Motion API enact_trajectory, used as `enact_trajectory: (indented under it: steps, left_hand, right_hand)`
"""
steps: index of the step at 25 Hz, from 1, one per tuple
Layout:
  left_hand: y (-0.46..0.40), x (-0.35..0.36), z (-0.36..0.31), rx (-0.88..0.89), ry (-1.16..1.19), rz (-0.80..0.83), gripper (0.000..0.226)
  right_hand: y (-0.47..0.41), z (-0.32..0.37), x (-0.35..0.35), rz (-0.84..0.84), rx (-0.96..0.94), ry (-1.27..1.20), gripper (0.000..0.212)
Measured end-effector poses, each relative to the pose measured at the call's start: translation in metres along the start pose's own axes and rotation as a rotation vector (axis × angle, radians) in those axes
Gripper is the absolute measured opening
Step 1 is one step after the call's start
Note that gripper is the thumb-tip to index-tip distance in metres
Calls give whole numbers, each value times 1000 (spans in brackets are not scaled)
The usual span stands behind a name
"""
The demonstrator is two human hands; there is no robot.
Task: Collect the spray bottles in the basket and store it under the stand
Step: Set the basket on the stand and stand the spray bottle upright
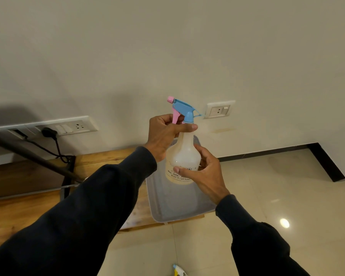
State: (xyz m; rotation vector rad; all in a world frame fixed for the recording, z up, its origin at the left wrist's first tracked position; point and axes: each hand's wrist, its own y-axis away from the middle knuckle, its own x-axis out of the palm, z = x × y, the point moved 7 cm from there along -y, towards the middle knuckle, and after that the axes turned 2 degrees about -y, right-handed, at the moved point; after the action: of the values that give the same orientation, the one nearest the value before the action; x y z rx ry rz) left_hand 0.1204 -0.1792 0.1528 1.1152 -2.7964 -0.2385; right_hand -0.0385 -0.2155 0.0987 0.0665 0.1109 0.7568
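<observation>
Wooden low stand (28,206) sits at your left, by the wall. Your left hand (164,134) wraps its fingers tight around the neck of the see-through plastic spray bottle with a blue and pink top (182,154). You hold the bottle upright, above the pale grey plastic basket (173,208) (it rests on the stand's right end). Your right hand (204,174) cups the bottle's lower part, fingers spread around it. Another small spray bottle (178,271) lies on the floor.
</observation>
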Motion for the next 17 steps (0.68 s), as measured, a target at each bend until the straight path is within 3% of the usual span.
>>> enact_trajectory:
  steps: [7,13,17]
  left_hand:
    - [-7,-4,29,-67,9,-1,41]
    - [-18,7,42,29,-182,49,42]
    - [-36,4,64,86,-265,18,44]
  right_hand:
    - [-7,-31,4,41,66,-5,79]
    - [-46,-54,3,-21,35,404,96]
    - [-91,-75,-7,-48,-28,645,92]
